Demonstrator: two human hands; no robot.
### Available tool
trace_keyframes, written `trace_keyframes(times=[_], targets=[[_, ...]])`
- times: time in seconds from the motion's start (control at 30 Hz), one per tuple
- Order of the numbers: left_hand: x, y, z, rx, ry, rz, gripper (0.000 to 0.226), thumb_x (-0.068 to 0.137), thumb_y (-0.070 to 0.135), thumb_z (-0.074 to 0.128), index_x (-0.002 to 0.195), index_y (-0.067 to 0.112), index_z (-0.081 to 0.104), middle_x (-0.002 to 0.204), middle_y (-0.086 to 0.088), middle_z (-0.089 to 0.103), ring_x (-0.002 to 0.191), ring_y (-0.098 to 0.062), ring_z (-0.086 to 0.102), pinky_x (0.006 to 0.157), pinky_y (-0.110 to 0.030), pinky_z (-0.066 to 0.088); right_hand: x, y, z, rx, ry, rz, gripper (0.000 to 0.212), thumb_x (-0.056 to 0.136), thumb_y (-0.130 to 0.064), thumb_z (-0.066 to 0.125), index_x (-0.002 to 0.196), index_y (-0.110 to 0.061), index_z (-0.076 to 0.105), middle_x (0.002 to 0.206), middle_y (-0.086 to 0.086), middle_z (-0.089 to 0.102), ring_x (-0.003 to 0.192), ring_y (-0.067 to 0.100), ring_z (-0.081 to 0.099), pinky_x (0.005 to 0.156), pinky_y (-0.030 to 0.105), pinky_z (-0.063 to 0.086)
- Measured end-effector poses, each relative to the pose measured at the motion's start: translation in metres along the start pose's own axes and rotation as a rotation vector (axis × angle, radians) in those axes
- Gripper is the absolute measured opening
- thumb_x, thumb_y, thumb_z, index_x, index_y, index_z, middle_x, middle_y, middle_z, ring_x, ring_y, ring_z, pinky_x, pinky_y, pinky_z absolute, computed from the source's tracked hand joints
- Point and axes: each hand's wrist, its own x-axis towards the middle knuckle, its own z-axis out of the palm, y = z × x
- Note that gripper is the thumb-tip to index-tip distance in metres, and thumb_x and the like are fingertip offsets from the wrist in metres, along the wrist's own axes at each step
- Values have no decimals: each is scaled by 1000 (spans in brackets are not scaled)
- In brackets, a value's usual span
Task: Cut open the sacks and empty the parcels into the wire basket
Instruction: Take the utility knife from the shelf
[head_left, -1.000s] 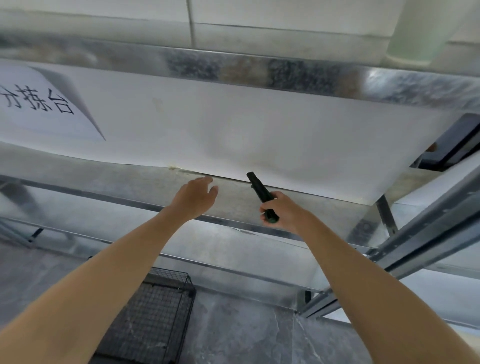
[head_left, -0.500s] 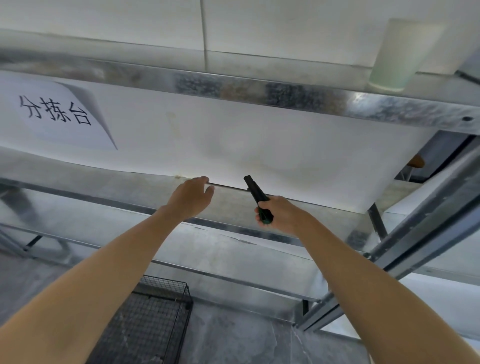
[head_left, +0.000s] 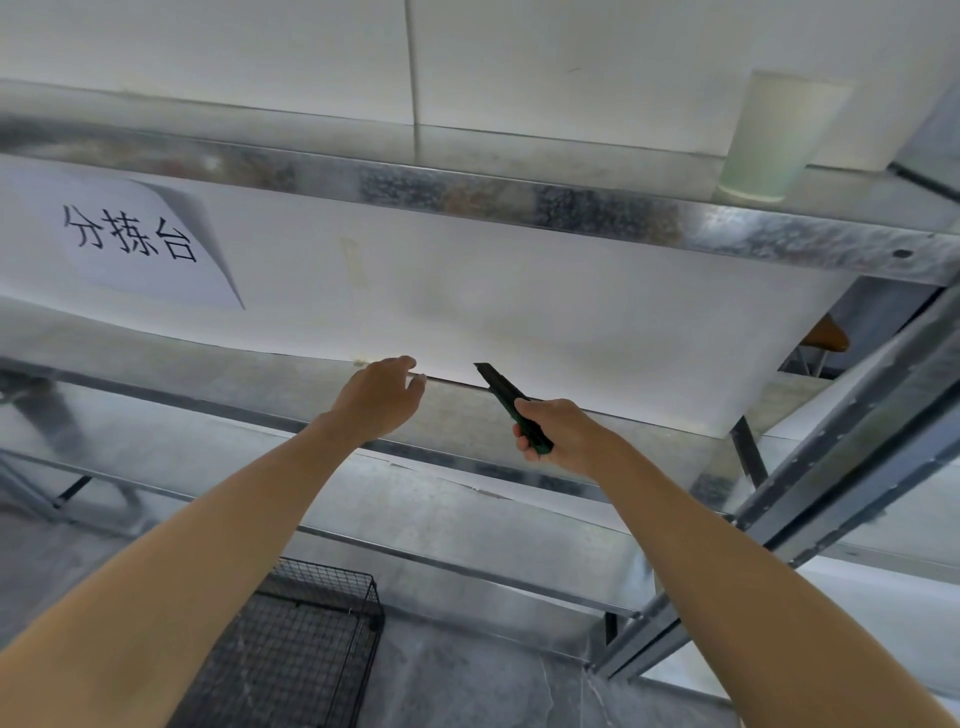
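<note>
My right hand (head_left: 563, 436) grips a dark green utility knife (head_left: 506, 396) by its handle, its tip pointing up and left over the near edge of the white tabletop (head_left: 519, 312). My left hand (head_left: 376, 397) hovers just left of the knife at the same edge, fingers loosely curled and holding nothing. A black wire basket (head_left: 311, 639) stands on the grey floor below the table, partly hidden by my left forearm. No sack or parcel is in view.
A paper sign (head_left: 130, 239) with black characters lies on the table at the left. A pale green paper cup (head_left: 769, 140) stands on the metal rail at the back right. A metal shelf frame (head_left: 852, 452) runs along the right.
The view has tilted up a little, bringing the cup and sign further into frame. Both hands stay at the table's near edge, barely moved.
</note>
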Motion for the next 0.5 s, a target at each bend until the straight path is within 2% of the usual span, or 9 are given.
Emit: trace_keyframes(times=[0.17,0.5], targets=[[-3,2,-1,2,4,-7,43,100,32,35,136,11,46,139,-6,52,124,-26,48,98,-34,37,-7,-2,-2,-74,45,-42,22,95,-26,56,86,-6,58,65,8,53,45,14,46,39,20,36],[-17,4,-11,33,29,-32,43,100,32,35,135,11,46,137,-7,53,123,-27,50,100,-37,39,-20,-6,-4,-148,117,-147,31,90,-37,62,88,-7,60,65,6,56,44,14,45,39,20,34]])
